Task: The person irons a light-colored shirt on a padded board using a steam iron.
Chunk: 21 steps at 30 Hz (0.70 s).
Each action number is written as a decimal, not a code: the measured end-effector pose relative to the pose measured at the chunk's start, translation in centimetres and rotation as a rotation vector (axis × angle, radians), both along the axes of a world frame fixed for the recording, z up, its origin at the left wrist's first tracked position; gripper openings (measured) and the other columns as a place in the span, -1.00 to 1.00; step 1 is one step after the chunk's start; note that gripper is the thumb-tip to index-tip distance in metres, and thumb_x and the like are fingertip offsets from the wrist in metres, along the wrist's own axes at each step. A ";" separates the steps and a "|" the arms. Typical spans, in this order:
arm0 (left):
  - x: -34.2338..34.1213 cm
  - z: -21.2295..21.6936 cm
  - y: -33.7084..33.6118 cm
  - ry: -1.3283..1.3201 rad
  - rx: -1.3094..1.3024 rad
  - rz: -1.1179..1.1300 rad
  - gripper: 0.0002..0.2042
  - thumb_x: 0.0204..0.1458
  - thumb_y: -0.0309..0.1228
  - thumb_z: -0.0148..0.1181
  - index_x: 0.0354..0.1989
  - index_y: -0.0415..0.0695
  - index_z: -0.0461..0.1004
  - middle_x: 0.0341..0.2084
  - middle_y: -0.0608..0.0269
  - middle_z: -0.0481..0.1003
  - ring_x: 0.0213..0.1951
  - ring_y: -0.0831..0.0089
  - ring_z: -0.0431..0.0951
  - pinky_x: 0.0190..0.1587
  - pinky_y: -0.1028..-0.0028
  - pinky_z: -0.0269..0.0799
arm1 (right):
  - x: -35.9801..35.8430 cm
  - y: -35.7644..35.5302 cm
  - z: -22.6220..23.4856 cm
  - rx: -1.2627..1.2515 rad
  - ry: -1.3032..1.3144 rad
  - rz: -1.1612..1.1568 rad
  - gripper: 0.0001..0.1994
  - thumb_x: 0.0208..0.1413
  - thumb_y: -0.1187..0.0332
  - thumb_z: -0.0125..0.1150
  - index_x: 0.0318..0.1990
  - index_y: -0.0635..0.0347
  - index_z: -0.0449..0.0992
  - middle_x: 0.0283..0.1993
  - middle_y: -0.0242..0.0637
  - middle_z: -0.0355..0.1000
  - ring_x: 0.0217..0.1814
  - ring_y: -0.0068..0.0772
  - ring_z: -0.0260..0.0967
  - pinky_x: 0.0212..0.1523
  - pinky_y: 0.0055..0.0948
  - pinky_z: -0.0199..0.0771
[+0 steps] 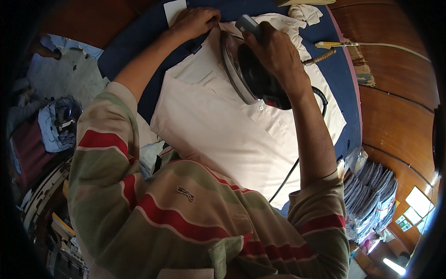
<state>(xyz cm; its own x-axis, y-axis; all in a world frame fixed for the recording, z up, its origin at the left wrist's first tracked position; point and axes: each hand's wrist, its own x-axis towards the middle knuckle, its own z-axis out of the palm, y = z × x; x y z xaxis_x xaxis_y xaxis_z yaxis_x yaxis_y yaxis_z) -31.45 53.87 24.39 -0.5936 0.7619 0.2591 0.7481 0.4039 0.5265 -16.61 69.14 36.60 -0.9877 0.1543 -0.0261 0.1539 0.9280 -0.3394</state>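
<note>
A pale cream shirt point(204, 123) with a pocket and a small button lies spread over a dark blue padded ironing surface point(137, 49). My right hand point(278, 51) is wrapped round the grey handle of a clothes iron point(253, 74). The iron is over the shirt's upper part, its sole edge facing left; whether it presses on the cloth I cannot tell. At the far edge of the shirt, left of the iron, my left hand point(197, 22) has its fingers closed on the cloth; the fingertips are partly hidden.
A black cord point(320, 95) runs from the iron past my right forearm. A white card point(174, 11) and a bunched cloth point(305, 14) lie at the far side. Folded dark garments point(371, 188) are stacked at right; blue clothing point(58, 125) lies at left.
</note>
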 end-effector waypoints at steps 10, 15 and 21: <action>-0.3 1.1 -0.1 -0.078 -0.064 -0.006 -0.88 -0.02 -0.37 0.09 -0.34 -0.10 0.46 -0.39 0.24 0.53 -0.28 0.25 0.53 -0.23 0.31 0.43 | -1.5 0.8 -0.2 0.046 -0.030 0.030 -0.58 0.04 0.06 0.07 -0.22 0.32 0.44 -0.38 0.08 0.48 -0.26 0.09 0.46 -0.23 -0.15 0.47; 0.2 0.9 -2.2 0.062 0.067 0.080 -0.83 0.01 -0.36 0.10 -0.26 -0.14 0.45 -0.32 0.16 0.51 -0.25 0.20 0.52 -0.21 0.34 0.40 | -2.5 1.0 0.5 0.058 -0.036 0.107 -0.56 0.04 0.02 0.07 -0.20 0.30 0.44 -0.35 0.08 0.48 -0.23 0.06 0.46 -0.21 -0.16 0.47; 11.0 4.4 -10.0 -0.211 -0.248 0.615 -0.82 -0.02 -0.28 0.12 -0.35 -0.13 0.48 -0.47 0.20 0.53 -0.37 0.25 0.54 -0.29 0.31 0.41 | -3.9 0.6 0.7 0.071 -0.029 0.231 -0.57 0.04 -0.02 0.07 -0.17 0.17 0.47 -0.31 0.03 0.48 -0.20 0.02 0.46 -0.15 -0.20 0.47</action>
<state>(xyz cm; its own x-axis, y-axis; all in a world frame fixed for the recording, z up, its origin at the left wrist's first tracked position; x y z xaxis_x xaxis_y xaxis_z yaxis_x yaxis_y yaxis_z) -20.46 43.83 28.76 -0.9549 0.2933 -0.0474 0.2371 0.8484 0.4732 -20.54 69.72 37.31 -0.9959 -0.0736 -0.0524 -0.0568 0.9611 -0.2703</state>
